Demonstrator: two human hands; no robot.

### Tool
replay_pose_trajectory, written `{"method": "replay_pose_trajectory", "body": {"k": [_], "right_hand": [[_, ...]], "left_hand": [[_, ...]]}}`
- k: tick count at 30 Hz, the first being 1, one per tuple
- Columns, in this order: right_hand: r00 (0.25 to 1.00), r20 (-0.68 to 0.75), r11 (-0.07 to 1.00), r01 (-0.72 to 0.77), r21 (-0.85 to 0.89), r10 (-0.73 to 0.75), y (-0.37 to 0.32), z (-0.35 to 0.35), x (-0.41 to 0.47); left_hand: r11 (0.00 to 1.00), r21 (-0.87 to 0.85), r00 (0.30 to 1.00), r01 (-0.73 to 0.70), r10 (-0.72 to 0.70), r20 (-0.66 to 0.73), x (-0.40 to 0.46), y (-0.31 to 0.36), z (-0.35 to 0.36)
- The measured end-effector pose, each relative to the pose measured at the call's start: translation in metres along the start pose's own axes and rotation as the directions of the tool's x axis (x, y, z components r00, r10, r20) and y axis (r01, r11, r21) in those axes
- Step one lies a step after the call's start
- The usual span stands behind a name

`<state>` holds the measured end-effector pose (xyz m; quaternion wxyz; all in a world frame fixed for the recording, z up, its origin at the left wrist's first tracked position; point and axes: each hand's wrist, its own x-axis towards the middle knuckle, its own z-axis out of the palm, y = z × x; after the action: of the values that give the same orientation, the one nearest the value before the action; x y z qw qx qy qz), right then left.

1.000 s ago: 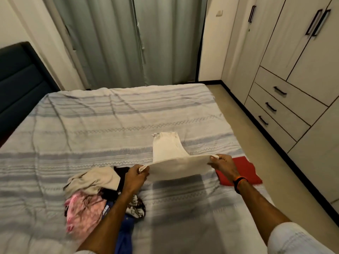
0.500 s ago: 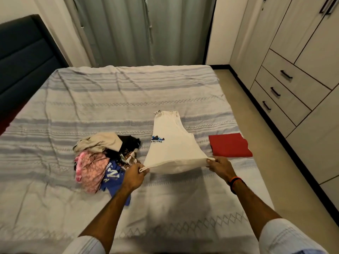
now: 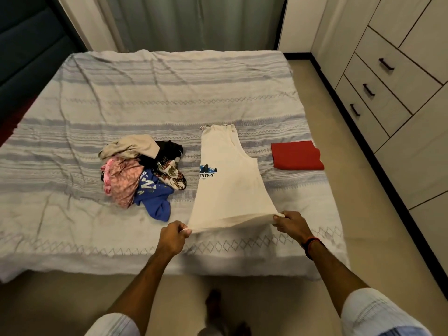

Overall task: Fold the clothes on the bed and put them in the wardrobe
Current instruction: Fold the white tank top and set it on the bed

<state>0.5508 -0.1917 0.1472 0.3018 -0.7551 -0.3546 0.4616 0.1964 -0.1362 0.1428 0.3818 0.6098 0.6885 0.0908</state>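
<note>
A cream sleeveless top (image 3: 230,180) with a blue mountain print lies folded lengthwise on the bed (image 3: 145,98), its straps pointing away from me. My left hand (image 3: 173,235) pinches the left corner of its hem and my right hand (image 3: 289,223) pinches the right corner, holding the hem stretched and slightly lifted. A heap of unfolded clothes (image 3: 140,170), beige, black, pink, patterned and blue, sits to the left of the top. A folded red garment (image 3: 297,155) lies flat to its right near the bed's edge.
The wardrobe (image 3: 400,76) with three drawers and shut doors lines the right wall, across a strip of floor (image 3: 378,214). Curtains hang behind the bed and a dark headboard stands at the far left. My feet show on the floor below the bed's near edge.
The top has been drawn toward me and laid out flatter, its print now showing. The view has tipped down and back, bringing the bed's near edge and floor into sight.
</note>
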Motion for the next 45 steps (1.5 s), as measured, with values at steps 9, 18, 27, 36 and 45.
{"method": "replay_pose_trajectory", "body": {"k": [9,18,27,36,45], "right_hand": [[0.999,-0.018,0.999,-0.029,-0.034,0.029,0.014,0.007,0.012],[0.987,-0.129,0.996,-0.092,0.015,0.093,-0.018,0.014,0.083],[0.966,-0.183,0.983,-0.186,0.008,0.184,-0.047,0.031,0.181],[0.960,-0.250,0.980,-0.161,-0.113,0.128,-0.045,0.062,0.312],[0.929,-0.114,0.842,-0.368,-0.395,0.352,0.031,0.101,0.274]], "left_hand": [[0.999,0.009,0.999,0.038,-0.038,-0.007,0.017,0.005,0.010],[0.998,-0.039,0.998,0.059,-0.060,-0.030,0.096,0.031,0.005],[0.991,-0.013,0.991,0.135,-0.135,-0.015,0.205,0.065,0.006],[0.980,-0.062,0.974,0.188,-0.194,-0.113,0.324,0.070,0.043],[0.873,0.108,0.863,0.475,-0.486,0.139,0.279,-0.005,0.114]]}}
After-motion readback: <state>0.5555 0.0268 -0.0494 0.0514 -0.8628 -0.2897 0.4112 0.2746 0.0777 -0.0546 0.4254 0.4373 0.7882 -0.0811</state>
